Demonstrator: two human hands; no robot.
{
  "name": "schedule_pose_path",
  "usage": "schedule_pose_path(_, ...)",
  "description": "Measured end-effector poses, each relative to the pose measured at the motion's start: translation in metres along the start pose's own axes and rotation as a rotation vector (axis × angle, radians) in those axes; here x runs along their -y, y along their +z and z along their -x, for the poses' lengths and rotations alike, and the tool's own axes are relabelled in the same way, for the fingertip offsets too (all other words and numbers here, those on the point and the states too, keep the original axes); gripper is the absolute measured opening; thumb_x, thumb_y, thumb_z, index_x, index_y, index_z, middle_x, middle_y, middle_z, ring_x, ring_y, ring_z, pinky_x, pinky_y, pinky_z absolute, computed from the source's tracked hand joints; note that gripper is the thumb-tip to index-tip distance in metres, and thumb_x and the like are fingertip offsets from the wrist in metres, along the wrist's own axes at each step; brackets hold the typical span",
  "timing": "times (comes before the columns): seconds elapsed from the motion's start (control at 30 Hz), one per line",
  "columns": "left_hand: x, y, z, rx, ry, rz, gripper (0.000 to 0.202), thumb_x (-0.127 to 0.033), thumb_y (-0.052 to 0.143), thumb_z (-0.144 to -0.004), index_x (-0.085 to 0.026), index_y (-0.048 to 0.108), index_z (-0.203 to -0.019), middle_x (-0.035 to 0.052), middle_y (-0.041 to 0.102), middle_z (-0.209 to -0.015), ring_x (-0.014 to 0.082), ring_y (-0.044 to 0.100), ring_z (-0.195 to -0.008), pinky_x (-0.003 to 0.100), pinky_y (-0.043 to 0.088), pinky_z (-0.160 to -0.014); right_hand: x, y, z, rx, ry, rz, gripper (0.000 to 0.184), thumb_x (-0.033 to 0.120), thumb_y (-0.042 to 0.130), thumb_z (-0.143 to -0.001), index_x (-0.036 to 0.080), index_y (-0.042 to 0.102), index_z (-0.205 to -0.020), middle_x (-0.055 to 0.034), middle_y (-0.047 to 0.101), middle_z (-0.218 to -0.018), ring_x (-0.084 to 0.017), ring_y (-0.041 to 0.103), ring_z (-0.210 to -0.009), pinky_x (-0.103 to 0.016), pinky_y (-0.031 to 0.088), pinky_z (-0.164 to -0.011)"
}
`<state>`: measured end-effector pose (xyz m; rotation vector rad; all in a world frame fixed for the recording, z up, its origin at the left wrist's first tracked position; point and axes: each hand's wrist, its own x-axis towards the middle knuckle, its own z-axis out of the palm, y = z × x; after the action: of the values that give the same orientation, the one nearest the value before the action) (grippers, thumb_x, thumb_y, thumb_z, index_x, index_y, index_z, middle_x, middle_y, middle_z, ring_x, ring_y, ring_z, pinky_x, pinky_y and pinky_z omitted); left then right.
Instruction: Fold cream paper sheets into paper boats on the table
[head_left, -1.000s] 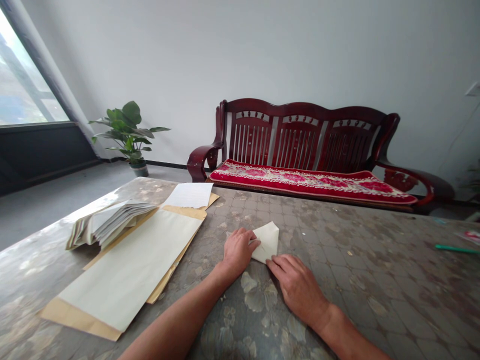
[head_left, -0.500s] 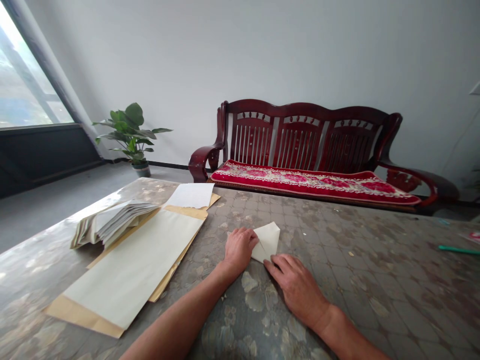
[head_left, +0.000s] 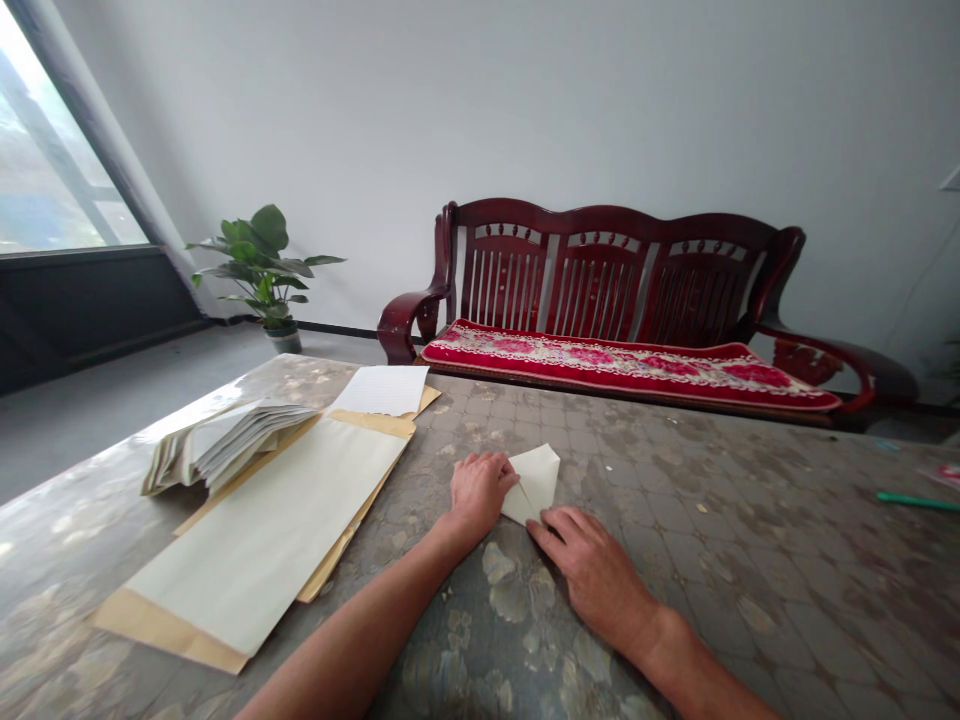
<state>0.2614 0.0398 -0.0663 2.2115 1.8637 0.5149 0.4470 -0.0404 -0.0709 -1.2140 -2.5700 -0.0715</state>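
A small folded piece of cream paper (head_left: 541,472) lies on the patterned tablecloth in front of me. My left hand (head_left: 481,490) has its fingers bent and pressed together over the paper's left side, hiding that edge. At the paper's near corner, the thumb and fingers of my right hand (head_left: 581,548) pinch it. A fold line runs across the paper between both hands.
To the left lie a large cream sheet (head_left: 262,540) on brown envelopes, a bundle of folded papers (head_left: 240,445) and a lined white sheet (head_left: 381,390). A green pen-like stick (head_left: 915,499) is at right. Beyond the table (head_left: 720,620) stands a wooden bench (head_left: 600,270).
Both hands stay almost in place on the folded paper. The left fingertips have shifted very slightly to the right.
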Motion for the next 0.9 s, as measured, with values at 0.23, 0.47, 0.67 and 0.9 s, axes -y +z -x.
schedule_pose_path(0.23,-0.001,0.003,-0.004,0.003,0.041,-0.111,0.012,-0.035,0.059,-0.090,-0.024,0.063,-0.091,0.0021,0.069,-0.096,0.0232,0.061,-0.094,0.033,0.041,-0.078,0.000,-0.002,0.001,0.050,0.007,0.005,0.041,0.007,0.047,-0.089,0.020,0.058,-0.126,-0.0085,0.061,-0.117,-0.022,0.052,-0.110,-0.036,0.045,-0.096)
schedule_pose_path(0.47,-0.001,0.004,-0.015,0.010,0.055,-0.256,0.015,-0.031,0.053,-0.094,-0.020,0.057,-0.104,0.0073,0.065,-0.104,0.0224,0.060,-0.098,0.032,0.043,-0.081,0.000,-0.005,0.000,0.082,0.015,0.013,0.044,0.005,0.045,-0.088,0.020,0.059,-0.126,-0.0085,0.062,-0.117,-0.021,0.052,-0.110,-0.035,0.045,-0.095)
schedule_pose_path(0.67,0.000,-0.009,-0.004,-0.049,0.111,-0.172,0.021,-0.022,0.039,-0.099,-0.021,0.059,-0.104,0.0073,0.064,-0.103,0.0211,0.059,-0.097,0.032,0.043,-0.086,0.002,-0.006,-0.002,0.051,0.017,0.032,0.043,0.003,0.047,-0.087,0.021,0.060,-0.123,-0.0076,0.064,-0.111,-0.021,0.055,-0.105,-0.035,0.046,-0.091)
schedule_pose_path(0.9,0.001,-0.004,0.061,-0.014,0.269,-0.002,0.036,-0.020,0.043,-0.096,-0.020,0.054,-0.130,0.0081,0.060,-0.129,0.0210,0.054,-0.120,0.034,0.041,-0.104,0.005,-0.002,-0.002,-0.025,0.011,0.076,0.032,0.009,0.051,-0.091,0.022,0.062,-0.118,-0.0070,0.065,-0.104,-0.021,0.057,-0.099,-0.035,0.046,-0.089)
